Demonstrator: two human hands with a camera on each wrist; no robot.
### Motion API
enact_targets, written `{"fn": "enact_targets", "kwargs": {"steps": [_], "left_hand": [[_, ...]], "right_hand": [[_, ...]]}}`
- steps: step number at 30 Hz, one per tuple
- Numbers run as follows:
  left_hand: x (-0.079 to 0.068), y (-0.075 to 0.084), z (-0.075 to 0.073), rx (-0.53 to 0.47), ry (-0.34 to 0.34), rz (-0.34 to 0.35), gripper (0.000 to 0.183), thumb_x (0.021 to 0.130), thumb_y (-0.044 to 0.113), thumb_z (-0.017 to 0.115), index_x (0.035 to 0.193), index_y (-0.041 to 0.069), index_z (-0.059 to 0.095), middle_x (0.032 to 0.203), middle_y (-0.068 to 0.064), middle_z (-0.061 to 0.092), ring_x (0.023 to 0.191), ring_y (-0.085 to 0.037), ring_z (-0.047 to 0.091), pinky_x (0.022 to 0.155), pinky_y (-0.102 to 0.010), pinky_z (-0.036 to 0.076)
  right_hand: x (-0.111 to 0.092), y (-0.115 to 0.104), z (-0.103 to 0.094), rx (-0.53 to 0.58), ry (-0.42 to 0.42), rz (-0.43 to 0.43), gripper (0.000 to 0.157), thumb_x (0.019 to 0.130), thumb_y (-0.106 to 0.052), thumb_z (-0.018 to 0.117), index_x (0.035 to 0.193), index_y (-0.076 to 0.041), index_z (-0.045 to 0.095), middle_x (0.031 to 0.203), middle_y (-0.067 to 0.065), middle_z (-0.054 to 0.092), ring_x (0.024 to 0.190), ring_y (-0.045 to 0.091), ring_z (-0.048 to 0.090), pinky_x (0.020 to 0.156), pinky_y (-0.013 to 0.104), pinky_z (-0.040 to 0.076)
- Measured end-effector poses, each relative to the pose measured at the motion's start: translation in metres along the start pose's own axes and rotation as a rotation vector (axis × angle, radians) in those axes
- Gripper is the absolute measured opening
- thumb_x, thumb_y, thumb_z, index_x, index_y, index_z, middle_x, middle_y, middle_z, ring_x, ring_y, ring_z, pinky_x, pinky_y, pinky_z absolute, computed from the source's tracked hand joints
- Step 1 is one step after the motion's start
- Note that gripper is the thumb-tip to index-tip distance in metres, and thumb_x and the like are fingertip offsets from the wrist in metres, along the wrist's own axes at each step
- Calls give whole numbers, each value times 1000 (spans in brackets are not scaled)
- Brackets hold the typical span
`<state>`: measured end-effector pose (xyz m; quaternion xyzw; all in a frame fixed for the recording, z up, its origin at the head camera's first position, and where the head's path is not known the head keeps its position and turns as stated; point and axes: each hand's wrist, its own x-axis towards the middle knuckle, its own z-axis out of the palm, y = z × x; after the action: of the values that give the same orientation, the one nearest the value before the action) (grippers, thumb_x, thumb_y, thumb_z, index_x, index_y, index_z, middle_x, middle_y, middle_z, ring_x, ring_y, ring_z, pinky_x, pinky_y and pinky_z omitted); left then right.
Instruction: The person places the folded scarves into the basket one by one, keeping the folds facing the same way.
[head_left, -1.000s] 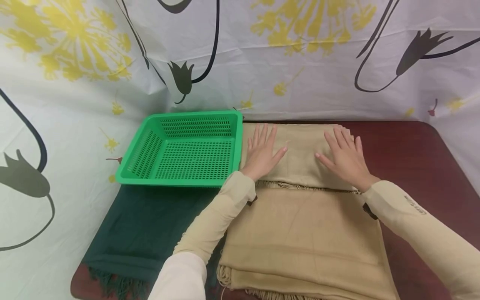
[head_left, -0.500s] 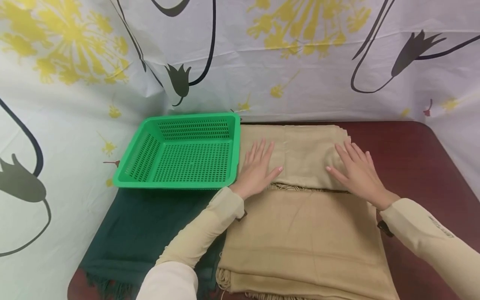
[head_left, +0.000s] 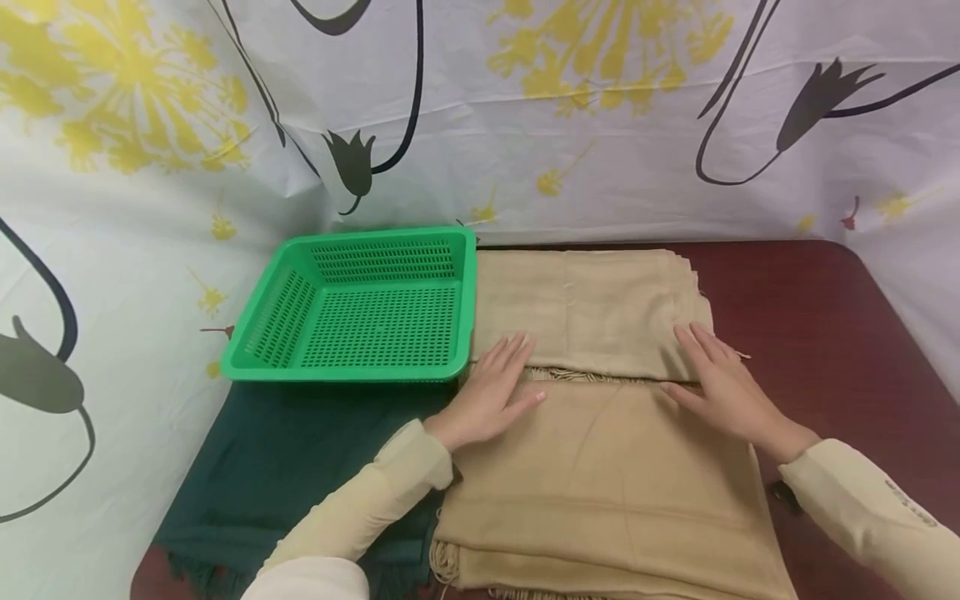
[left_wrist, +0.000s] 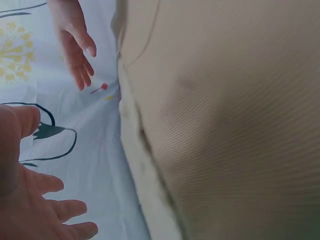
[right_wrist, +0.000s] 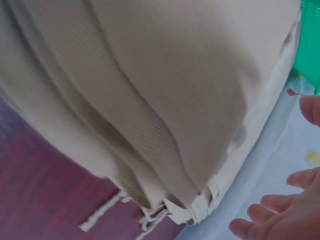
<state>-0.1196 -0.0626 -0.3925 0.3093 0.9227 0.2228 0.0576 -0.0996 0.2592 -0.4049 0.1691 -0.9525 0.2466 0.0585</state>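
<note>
Beyond the right hand (head_left: 727,398), red tabletop (head_left: 817,342) borders the tan cloth (head_left: 600,467).

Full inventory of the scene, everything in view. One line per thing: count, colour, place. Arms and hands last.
Rectangular perforated plastic basket: 1, green, table's far left.
Folded fringed tan fabric: one or two pieces (can't tell), tan, middle of table, right of basket and toward the person.
Folded fringed dark teal cloth: 1, dark teal, table's left, nearer than basket.
Smooth tabletop: 1, dark red, beneath the fabrics.
Flower-printed sheet: count unclear, white with yellow and grey, behind and beside table.
Small item: 1, black, at right cuff, unidentifiable.
Sleeve ends: 2, beige, both forearms.
Upper sleeve: 1, white, left arm.
Left grip: 1, bare, over tan fabric's left.
Right grip: 1, bare, over its right.
</note>
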Motion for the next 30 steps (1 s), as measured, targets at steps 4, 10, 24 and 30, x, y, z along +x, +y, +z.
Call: {"fn": "enact_targets", "kwargs": {"steps": [4, 10, 24, 30], "left_hand": [[-17, -5, 7, 0, 56, 35, 60, 92, 45, 37, 140, 11, 24, 144, -10, 22, 132, -27, 14, 102, -48, 17], [-44, -18, 13, -28, 149, 45, 51, 91, 38, 46, 133, 9, 40, 132, -11, 39, 123, -27, 31, 98, -45, 26], [-83, -36, 17, -190, 101, -275, 58, 86, 34, 56, 133, 4, 37, 120, -14, 38, 111, -27, 37, 87, -40, 39], [-86, -41, 24, -180, 100, -327, 61, 85, 33, 57, 130, -4, 38, 114, -16, 41, 108, -27, 40, 86, -40, 40]], "right_hand": [[-10, 1, 3, 2, -9, 7, 77, 81, -28, 64, 136, 6, 23, 134, 36, 19, 119, 52, 20, 91, 63, 17], [-24, 4, 4, -12, 14, 23, 76, 79, -26, 67, 131, 13, 28, 130, 39, 24, 113, 56, 25, 89, 62, 20], [-48, 16, -1, 31, -54, 174, 74, 83, -28, 62, 131, 15, 26, 124, 41, 27, 107, 59, 25, 82, 65, 22], [-56, 18, -3, 28, -138, 227, 74, 84, -31, 60, 128, 19, 26, 115, 42, 32, 99, 53, 35, 73, 60, 33]]}}
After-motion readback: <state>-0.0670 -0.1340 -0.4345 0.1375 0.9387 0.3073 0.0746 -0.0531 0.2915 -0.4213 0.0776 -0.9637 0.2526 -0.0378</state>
